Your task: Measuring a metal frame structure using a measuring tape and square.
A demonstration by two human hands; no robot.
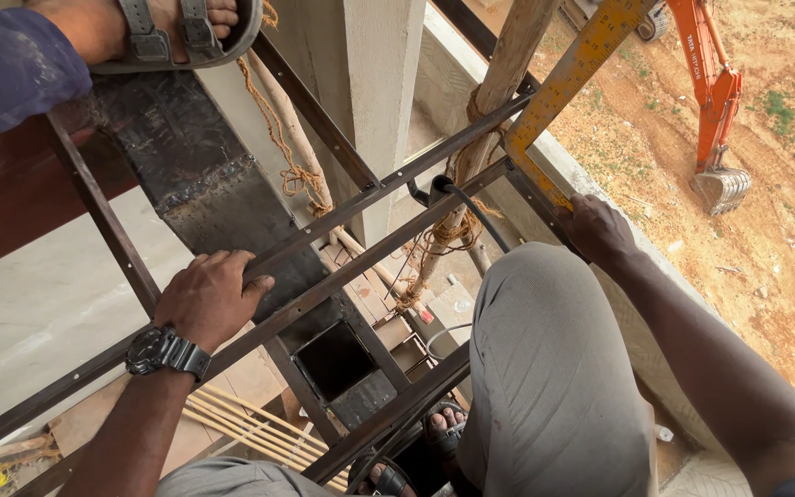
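left hand [209,296] on rails [342,241], excavator [715,101] perhaps far below

My left hand [209,296]: bare, chunky black digital watch [166,352] on the wrist. Right hand [597,227]: bare, no glove, nothing on the wrist. Grey trousers [545,368], slightly dusty. Black strap sandals [441,433] on my feet, toes showing.

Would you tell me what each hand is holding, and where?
The left hand grips a dark metal frame bar mid-length; the right hand holds the yellow square ruler at its corner.
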